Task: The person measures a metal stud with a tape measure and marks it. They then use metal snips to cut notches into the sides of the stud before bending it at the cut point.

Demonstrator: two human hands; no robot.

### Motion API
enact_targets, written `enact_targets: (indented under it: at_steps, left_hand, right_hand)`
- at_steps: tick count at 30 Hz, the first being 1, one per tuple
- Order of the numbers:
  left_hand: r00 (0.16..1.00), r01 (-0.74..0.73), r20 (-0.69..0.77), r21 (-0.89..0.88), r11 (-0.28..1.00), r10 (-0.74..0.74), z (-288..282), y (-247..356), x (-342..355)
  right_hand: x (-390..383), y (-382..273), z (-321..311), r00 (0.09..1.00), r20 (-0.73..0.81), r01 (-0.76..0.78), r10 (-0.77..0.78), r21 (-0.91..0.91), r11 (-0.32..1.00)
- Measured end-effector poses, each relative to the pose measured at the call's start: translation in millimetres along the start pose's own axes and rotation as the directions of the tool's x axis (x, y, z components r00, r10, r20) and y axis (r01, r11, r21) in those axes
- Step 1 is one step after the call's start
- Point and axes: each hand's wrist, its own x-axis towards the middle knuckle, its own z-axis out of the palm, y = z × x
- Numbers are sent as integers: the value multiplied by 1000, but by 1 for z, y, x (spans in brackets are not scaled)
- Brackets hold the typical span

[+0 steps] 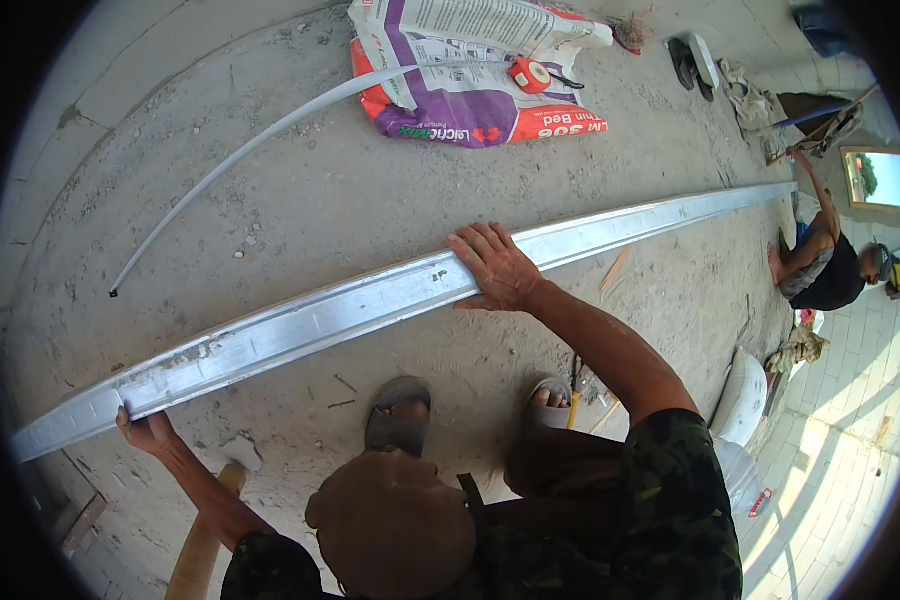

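A long silvery metal profile (340, 315) runs slantwise across the floor, from the lower left to the far right. My right hand (500, 268) grips it near its middle, with fingers over the far edge and the thumb at the near edge. Farther left, my left hand (147, 432) is closed on the near edge; some of its fingers are hidden by the metal. Beyond the profile, a red tape measure (531, 75) rests on a white, purple and red bag (450, 105). Its pale blade (240, 168) is drawn out and curves down to the floor at the left.
At the far right a person (830, 260) squats by the profile's far end. Dark sandals (683, 62) and rumpled cloth (745, 100) lie beyond. A white sack (742, 395) stands at the right. A pale tan long piece (202, 550) lies by my left forearm. Rubble dots the floor.
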Motion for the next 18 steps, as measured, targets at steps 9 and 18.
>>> enact_targets:
  at_steps: [9,18]
  left_hand:
    - [977,85,199,-15,996,-81,59,10,-39]
    - [984,-53,177,83,995,38,133,20,-67]
  right_hand:
    - [-5,4,19,999,27,24,-26,78,997]
    - [-15,18,14,998,-29,66,-63,96,993]
